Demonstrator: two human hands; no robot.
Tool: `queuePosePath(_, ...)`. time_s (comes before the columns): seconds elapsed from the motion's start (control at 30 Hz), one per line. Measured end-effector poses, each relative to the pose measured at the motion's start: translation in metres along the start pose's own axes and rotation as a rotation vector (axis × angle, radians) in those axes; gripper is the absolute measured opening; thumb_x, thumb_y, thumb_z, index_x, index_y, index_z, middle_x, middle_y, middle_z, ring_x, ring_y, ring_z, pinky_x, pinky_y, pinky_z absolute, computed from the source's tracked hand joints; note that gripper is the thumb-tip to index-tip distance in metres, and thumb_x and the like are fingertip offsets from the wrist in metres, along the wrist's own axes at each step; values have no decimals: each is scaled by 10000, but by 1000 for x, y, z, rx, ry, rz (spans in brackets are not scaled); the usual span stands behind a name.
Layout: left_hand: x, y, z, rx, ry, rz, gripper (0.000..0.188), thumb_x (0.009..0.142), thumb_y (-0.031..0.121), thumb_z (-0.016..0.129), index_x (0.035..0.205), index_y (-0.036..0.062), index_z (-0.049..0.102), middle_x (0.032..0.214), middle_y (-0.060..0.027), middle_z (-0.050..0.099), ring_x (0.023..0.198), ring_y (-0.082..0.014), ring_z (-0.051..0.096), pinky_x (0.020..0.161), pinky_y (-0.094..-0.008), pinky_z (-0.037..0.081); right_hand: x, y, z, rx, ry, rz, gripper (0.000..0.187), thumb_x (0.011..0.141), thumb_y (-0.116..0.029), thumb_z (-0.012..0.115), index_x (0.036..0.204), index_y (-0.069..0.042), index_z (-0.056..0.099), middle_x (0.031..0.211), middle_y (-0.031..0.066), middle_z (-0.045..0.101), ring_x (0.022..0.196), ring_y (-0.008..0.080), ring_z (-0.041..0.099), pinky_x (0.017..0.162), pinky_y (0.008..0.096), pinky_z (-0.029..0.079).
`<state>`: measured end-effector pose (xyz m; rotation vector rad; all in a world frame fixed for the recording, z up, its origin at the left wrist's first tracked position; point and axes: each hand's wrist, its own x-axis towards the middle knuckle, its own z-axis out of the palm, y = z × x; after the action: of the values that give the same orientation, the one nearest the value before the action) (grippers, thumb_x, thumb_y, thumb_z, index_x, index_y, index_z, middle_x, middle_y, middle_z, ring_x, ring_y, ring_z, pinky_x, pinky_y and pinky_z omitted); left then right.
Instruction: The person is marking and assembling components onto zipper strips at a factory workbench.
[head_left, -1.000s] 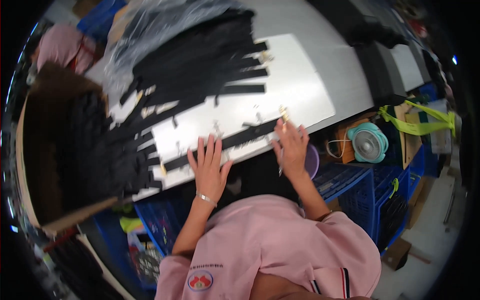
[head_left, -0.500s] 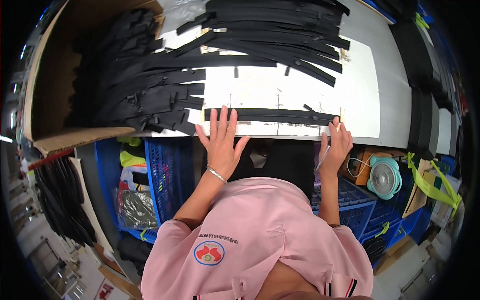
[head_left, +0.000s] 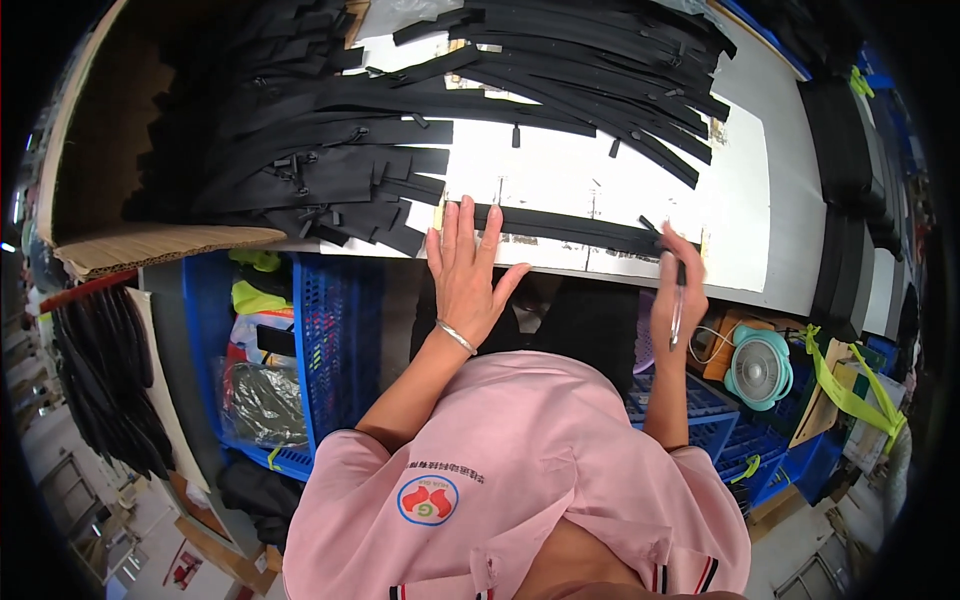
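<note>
left hand (head_left: 465,285) on black strip (head_left: 580,228); pink shirt (head_left: 560,420) bears lettering (head_left: 445,467), emblem (head_left: 428,500)

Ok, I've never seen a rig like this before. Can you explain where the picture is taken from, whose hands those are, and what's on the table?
There's no machine here: these are a person's bare hands, seen from a wide camera worn on that person's head, looking down. The lens bends straight edges near the rim.

A white board lies on a grey table. One black strip runs along its near edge; more black strips lie heaped beyond it and toward a cardboard box on the left.

The left hand is spread over the strip's left end. The right hand holds a pen near the right end.
</note>
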<state>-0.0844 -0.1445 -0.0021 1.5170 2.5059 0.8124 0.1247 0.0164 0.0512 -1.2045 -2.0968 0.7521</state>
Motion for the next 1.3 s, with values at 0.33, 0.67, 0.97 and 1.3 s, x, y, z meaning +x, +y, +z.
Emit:
queuePosePath(0.33, 1, -1, 4, -83, 31, -23, 921, 856, 386, 766, 1556, -12, 318, 1636, -206, 274, 1533, -371, 214, 1204, -554, 117, 28, -72, 109, 623, -313, 171, 149, 967, -124, 672, 1016, 11, 710, 881, 69, 717, 761, 80, 632, 656, 234, 488)
queuePosePath(0.67, -2, -3, 1, -40, 30, -11, 942, 854, 411, 751, 1548, -47, 309, 1632, -214, 280, 1534, -356, 219, 1210, -538, 141, 22, -62, 136, 429, -299, -15, 140, 959, -116, 686, 994, 19, 703, 828, 74, 708, 675, 119, 639, 615, 266, 501)
queuePosePath(0.97, 0, -4, 3, -71, 43, -20, 935, 846, 383, 759, 1553, -35, 311, 1631, -206, 289, 1530, -365, 228, 1209, -539, 113, 22, -57, 139, 395, -296, -39, 140, 947, -131, 698, 979, 4, 714, 804, 83, 720, 670, 138, 672, 603, 267, 509)
queuePosePath(1.3, 0, 1, 1, -27, -2, -25, 911, 843, 328, 762, 1551, -33, 317, 1625, -221, 296, 1531, -379, 229, 1216, -547, 124, 22, -54, 132, 286, -354, -231, 135, 889, -172, 696, 849, -52, 742, 853, 39, 743, 677, 215, 693, 597, 318, 512)
